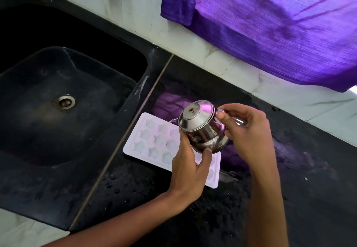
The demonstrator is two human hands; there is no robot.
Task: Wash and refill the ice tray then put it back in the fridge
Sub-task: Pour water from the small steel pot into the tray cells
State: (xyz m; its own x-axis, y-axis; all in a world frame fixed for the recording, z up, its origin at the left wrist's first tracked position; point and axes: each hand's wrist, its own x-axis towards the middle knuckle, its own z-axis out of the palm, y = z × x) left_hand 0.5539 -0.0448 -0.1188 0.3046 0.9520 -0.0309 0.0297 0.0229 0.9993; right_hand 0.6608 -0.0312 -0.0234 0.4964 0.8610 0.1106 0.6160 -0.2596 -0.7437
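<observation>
At frame centre, both hands, left and right, grip the tilted kettle over the tray, probably light, stiff, spill-prone: lift level by its rims.

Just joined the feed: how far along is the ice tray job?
Washing looks done: the tray lies on the wet counter beside the sink. Refilling is in hand: the right hand grips the kettle handle, the left hand steadies its body, tilted over the tray. Left: finish filling, then carry it to the fridge, out of view.

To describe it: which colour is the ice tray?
White ice tray, clearest in the head view.
</observation>
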